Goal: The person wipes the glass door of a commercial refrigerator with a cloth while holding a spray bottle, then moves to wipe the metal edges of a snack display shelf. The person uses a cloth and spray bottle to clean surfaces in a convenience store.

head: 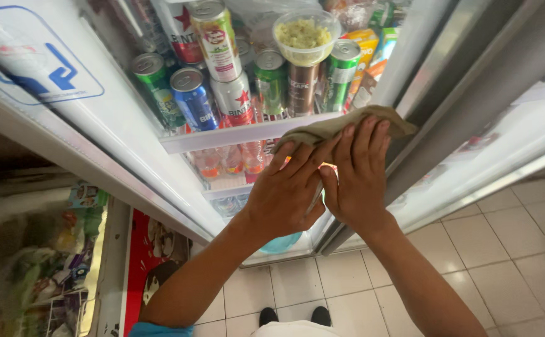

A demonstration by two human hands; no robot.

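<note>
While both palms lie flat at the centre of the frame, the left hand (pixel 285 200) and right hand (pixel 357 178) press a crumpled olive-green cloth (pixel 335 126) against the white shelf edge (pixel 222 134) of an open glass-door fridge, fingers spread, neither grip closed. Drink cans (pixel 191 97) and a clear plastic tub (pixel 305 37) stand just above.
</note>
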